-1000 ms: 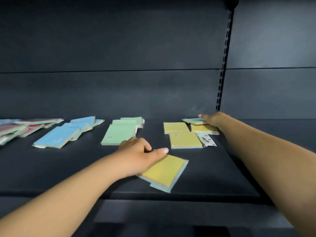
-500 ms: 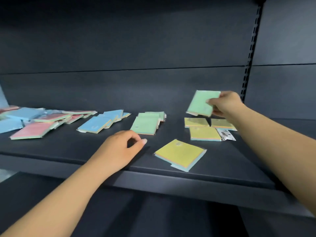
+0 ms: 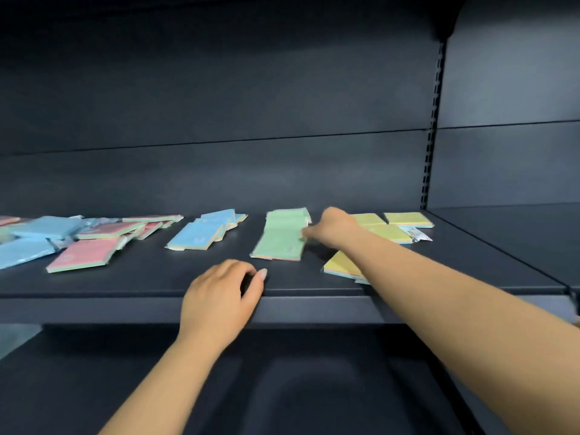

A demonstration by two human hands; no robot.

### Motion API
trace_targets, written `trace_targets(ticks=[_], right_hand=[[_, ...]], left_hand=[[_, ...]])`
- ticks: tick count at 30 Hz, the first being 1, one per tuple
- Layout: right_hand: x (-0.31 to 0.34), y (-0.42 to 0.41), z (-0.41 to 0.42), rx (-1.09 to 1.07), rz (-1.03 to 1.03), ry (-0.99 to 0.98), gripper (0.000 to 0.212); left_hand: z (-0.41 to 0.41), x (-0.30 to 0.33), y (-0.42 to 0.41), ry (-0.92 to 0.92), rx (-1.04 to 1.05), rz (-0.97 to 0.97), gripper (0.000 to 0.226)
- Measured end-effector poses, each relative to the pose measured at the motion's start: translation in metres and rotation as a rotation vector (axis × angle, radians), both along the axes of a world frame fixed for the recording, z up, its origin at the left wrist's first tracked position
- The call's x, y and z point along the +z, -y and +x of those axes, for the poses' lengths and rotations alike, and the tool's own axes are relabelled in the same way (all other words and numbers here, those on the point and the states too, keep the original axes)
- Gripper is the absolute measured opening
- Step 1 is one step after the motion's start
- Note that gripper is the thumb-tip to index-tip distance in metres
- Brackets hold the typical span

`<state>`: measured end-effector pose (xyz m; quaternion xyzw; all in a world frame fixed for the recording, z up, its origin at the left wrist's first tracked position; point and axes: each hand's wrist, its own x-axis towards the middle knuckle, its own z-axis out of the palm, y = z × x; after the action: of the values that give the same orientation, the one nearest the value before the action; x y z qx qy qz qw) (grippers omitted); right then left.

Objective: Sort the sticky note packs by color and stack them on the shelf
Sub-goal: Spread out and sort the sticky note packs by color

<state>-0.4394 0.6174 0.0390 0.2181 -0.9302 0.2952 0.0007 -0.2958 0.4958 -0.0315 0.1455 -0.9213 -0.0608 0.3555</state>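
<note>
Right hand (image 3: 334, 227) pinches a green sticky note pack (image 3: 284, 237) onto the green pile; careless release could skew it; left hand (image 3: 219, 296), loosely curled, holds nothing

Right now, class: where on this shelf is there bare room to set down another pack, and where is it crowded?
Free: the front strip of the shelf between the pink pack and the left hand; also the gap between the blue pile and the green pile. Crowded: the far-left jumble and around the right hand by the yellow packs.
</note>
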Motion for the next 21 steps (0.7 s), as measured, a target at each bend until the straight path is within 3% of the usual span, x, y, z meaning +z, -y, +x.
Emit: trace_targets(ticks=[3, 5, 7, 10, 15, 18, 21], right_hand=[[0.01, -0.032, 0.004, -0.015, -0.082, 0.002, 0.039], [0.009, -0.056, 0.004, -0.051, -0.142, 0.033, 0.057], [0.003, -0.078, 0.004, -0.094, -0.147, 0.062, 0.06], [-0.007, -0.101, 0.008, -0.162, -0.093, 0.066, 0.05], [-0.013, -0.123, 0.001, -0.24, -0.09, 0.056, 0.052], [-0.01, -0.137, -0.015, -0.252, -0.059, 0.046, 0.051], [-0.011, -0.155, -0.039, -0.303, -0.07, 0.072, 0.053]], left_hand=[[-0.001, 0.006, -0.001, 0.037, -0.005, 0.057, 0.043], [-0.002, 0.014, -0.006, 0.027, -0.082, 0.196, 0.029], [-0.01, 0.023, -0.02, 0.057, -0.198, 0.344, 0.025], [-0.032, 0.036, -0.054, 0.223, -0.255, 0.341, 0.051], [-0.066, 0.044, -0.097, 0.602, -0.094, 0.164, 0.085], [-0.077, 0.043, -0.104, 0.611, -0.069, 0.151, 0.087], [-0.079, 0.046, -0.101, 0.498, -0.149, 0.412, 0.08]])
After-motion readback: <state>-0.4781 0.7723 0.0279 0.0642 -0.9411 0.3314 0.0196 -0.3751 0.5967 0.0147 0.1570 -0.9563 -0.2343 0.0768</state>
